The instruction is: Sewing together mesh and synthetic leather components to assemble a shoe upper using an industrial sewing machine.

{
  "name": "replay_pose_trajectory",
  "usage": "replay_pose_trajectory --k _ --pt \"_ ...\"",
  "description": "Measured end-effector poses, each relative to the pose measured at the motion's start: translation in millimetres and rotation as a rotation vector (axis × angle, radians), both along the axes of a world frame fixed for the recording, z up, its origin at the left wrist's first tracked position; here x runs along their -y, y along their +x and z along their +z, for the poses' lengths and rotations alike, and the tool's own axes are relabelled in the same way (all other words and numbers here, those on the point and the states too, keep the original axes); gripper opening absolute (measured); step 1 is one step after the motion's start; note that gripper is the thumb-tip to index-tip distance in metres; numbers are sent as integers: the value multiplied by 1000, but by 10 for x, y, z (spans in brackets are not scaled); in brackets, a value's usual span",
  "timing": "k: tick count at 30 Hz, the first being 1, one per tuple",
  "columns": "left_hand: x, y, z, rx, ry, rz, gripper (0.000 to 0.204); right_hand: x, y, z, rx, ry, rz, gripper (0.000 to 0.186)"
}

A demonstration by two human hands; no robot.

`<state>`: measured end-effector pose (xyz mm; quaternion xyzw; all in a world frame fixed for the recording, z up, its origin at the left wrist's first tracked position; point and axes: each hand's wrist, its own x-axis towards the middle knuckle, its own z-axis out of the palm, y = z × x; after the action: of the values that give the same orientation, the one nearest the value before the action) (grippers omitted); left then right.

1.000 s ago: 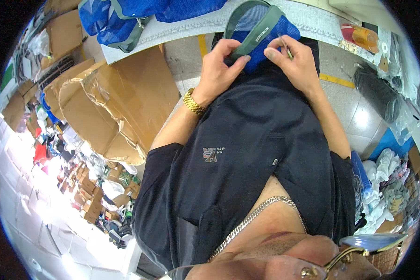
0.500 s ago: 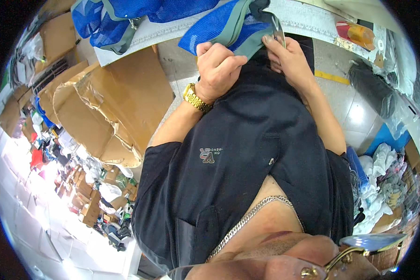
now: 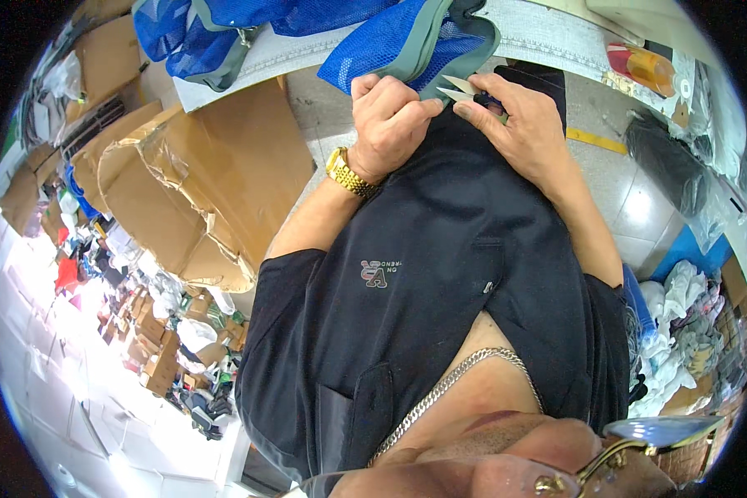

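Observation:
Blue mesh fabric with a grey binding (image 3: 372, 43) hangs over the near edge of the white table, its lower end in my left hand (image 3: 390, 120). The fingers of that hand are closed on the fabric's edge. My right hand (image 3: 519, 124) grips a small pair of thread snips (image 3: 456, 88), the handle partly hidden in the palm. Their two pointed blades are parted and aim left, close to the grey binding beside my left fingertips. Whether the blades touch the binding or a thread, I cannot tell.
More blue mesh with grey edging (image 3: 203, 50) lies on the white table (image 3: 548, 37), left of my hands. A bottle of amber liquid (image 3: 649, 70) lies at the right. Below the table, a torn cardboard box (image 3: 224, 174) stands left; plastic bags (image 3: 668, 162) sit right.
The snips have turned in my right hand, from pointing up beside the fabric to pointing left at the binding, blades parted. My right fingers no longer pinch the binding; my left hand keeps its hold.

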<state>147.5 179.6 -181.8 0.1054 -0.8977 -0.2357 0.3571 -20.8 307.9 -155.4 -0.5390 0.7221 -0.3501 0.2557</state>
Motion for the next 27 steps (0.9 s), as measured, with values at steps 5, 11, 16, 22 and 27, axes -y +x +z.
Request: replay_pose_trajectory --k 5,11,16,22,27 --pt "-2 14 49 32 18 -15 24 -5 8 -1 -13 16 -6 40" --pt "-14 -1 52 30 18 -11 24 -3 10 -10 -69 -6 -10 39" --pt "-16 0 47 22 20 -15 23 -5 12 18 -72 29 -10 39" --pt "-58 2 37 36 37 -12 24 -17 20 -42 245 100 -36 34" --pt "-76 -32 14 10 67 3 26 -23 -15 -138 840 143 -129 32"
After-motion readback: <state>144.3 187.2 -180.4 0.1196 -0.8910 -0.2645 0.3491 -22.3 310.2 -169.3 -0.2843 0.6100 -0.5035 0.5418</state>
